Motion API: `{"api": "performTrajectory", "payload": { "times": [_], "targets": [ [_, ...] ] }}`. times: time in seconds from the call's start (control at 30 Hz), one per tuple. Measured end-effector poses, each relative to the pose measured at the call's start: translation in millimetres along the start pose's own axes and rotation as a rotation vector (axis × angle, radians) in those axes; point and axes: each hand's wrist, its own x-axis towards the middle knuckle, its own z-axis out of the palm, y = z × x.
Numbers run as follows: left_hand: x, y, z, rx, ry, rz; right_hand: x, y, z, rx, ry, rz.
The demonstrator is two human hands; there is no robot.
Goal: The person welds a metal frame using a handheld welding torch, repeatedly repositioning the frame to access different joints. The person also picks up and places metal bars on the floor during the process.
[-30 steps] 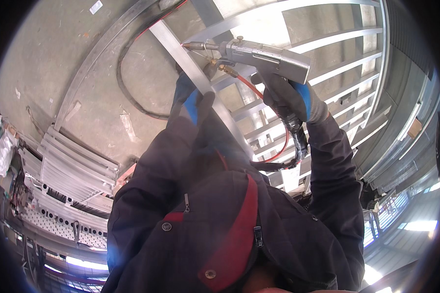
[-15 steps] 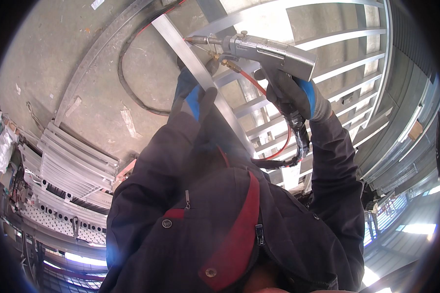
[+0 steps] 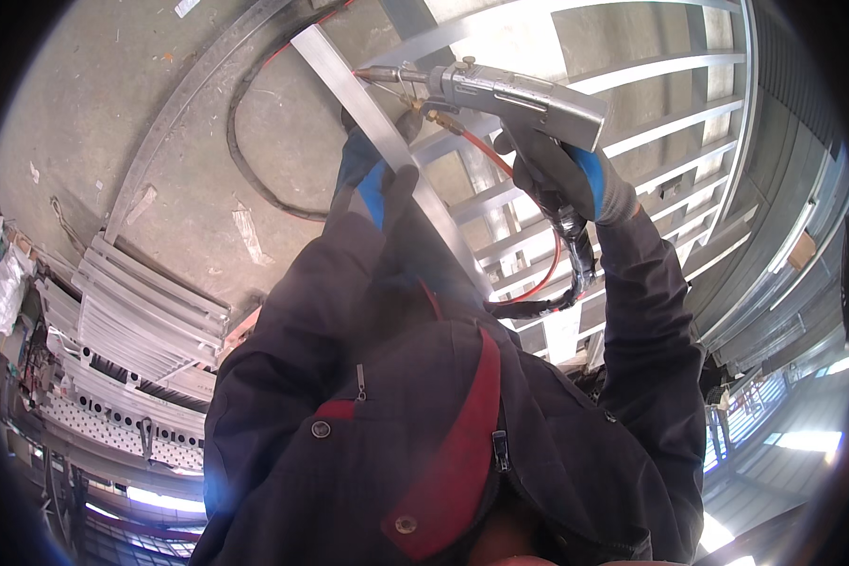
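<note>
My right hand (image 3: 566,174), in a grey and blue work glove, is closed around the grip of a silver handheld laser welding gun (image 3: 524,102). The gun's narrow nozzle points left, its tip at the side of a flat metal bar (image 3: 344,87). A red hose (image 3: 489,154) runs from the brass fitting below the nozzle, and a black-wrapped cable (image 3: 575,250) hangs from the grip. My left hand (image 3: 377,196), also gloved, holds the same bar lower down. Its thumb lies against the near side; the bar partly hides the other fingers.
Several parallel silver bars (image 3: 665,71) form a frame extending right from the held bar. A dark cable (image 3: 234,127) curves over the concrete floor (image 3: 189,179). Metal slats (image 3: 137,316) are stacked at left, and long metal profiles (image 3: 774,250) lie at right.
The welding gun and my right hand have shifted very slightly left and up. The upper end of the bar has also moved a little left. Both hands keep their hold.
</note>
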Motion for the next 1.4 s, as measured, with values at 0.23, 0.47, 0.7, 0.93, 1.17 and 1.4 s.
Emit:
{"api": "performTrajectory", "payload": {
  "times": [0.23,0.47,0.7,0.93,1.17,1.4],
  "targets": [
    [-1.7,9.3,-1.2,-0.053,-0.09,-0.029,2.1,9.5,-2.1,-0.135,0.02,-0.144],
    [-0.9,13.5,-1.4,-0.019,-0.065,-0.064,0.7,4.9,-2.6,0.002,-0.002,-0.019],
    [-1.1,8.6,-0.8,-0.03,-0.064,-0.099,-0.6,6.3,-3.4,-0.037,-0.027,-0.027],
    [2.8,5.1,-2.4,0.013,-0.076,-0.006,-3.0,3.4,-0.8,-0.008,0.028,0.001],
    [1.6,5.8,-1.3,-0.006,-0.086,0.004,-4.5,2.6,-1.8,-0.009,0.018,0.026],
    [6.2,-10.8,1.0,0.062,0.017,0.02,-10.6,3.3,-2.1,-0.015,-0.003,0.048]
  ]
}}
